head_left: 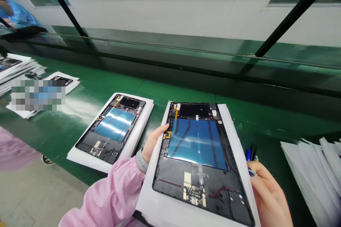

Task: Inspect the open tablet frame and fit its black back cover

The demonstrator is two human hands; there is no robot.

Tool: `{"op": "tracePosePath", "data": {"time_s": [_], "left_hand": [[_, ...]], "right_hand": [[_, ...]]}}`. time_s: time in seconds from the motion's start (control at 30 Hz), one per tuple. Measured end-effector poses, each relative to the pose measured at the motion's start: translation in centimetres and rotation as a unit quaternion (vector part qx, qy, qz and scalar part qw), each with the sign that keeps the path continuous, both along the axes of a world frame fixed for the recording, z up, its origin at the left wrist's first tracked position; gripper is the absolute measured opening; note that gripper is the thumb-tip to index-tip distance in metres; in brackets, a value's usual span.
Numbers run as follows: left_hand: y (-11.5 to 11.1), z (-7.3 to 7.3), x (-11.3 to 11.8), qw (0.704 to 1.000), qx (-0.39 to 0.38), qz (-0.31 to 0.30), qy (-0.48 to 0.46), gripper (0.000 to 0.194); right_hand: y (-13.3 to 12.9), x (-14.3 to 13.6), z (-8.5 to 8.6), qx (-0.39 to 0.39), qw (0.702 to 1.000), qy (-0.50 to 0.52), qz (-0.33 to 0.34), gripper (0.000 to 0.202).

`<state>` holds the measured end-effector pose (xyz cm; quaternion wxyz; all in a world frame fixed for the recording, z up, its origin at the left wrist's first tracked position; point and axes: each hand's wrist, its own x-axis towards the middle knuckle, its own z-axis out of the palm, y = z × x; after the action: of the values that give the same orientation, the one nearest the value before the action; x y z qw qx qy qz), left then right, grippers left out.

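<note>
Head view: left hand (152, 141) grips left edge of open tablet (198, 156) on white sheet (160, 204), lifted over green belt (87, 92). Right hand (269, 195) grips right edge. Second tablet (112, 127) lies left of it. Paper stack (314, 173) right. Step looks like checking; next needs steady hold.

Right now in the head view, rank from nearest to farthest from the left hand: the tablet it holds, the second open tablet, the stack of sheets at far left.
From the left hand:
1. Held tablet, touching, right beside it.
2. Second open tablet, on the belt, up-left.
3. Stack of sheets, far left edge.
</note>
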<state>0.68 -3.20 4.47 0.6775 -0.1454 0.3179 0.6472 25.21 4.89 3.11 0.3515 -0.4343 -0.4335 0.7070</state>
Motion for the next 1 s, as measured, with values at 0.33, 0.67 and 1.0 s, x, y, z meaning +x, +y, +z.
{"op": "tracePosePath", "data": {"time_s": [0.33, 0.67, 1.0], "left_hand": [[0.3, 0.4, 0.0, 1.000, -0.016, 0.004, -0.015, 0.045], [0.0, -0.2, -0.1, 0.999, 0.028, -0.010, -0.022, 0.042], [-0.1, -0.5, 0.1, 1.000, 0.026, -0.015, 0.008, 0.041]], "right_hand": [[0.4, 0.2, -0.6, 0.027, 0.999, -0.025, -0.001, 0.024], [0.3, 0.3, -0.7, -0.002, 0.999, -0.038, 0.008, 0.024], [0.4, 0.3, -1.2, 0.047, 0.998, -0.014, 0.033, 0.022]]}}
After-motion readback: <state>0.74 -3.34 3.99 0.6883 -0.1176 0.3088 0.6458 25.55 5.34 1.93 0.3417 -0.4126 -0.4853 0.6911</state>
